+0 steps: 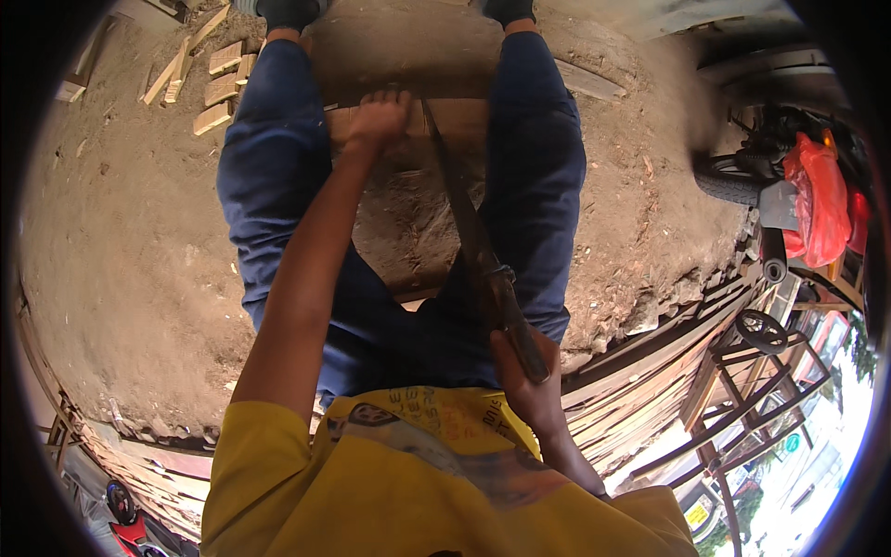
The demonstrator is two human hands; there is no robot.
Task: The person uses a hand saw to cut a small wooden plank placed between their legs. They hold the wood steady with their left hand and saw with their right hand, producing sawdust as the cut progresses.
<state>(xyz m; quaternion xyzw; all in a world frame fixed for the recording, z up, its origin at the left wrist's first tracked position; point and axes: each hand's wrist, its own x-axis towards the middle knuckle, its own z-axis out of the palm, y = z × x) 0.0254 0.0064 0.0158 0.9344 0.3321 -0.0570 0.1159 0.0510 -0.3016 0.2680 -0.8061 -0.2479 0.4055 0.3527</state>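
Observation:
A wooden board [463, 115] lies crosswise between my lower legs. My left hand [379, 123] presses on it, fingers curled toward its far edge and somewhat blurred. A handsaw [457, 192] with a long, dark, narrowing blade runs from my lap up to the board. Its tip meets the board just to the right of my left hand. My right hand [527, 373] is wrapped round the saw's handle, close to my right thigh. Whether the blade has cut into the wood is too small to tell.
Short cut wood blocks [221, 89] and thin sticks [182, 67] lie on the dirt floor at the far left. Beyond my right leg is a loose plank [590, 80]. A motorcycle wheel [727, 181], a red plastic bag [817, 204] and stacked boards [664, 357] stand to the right.

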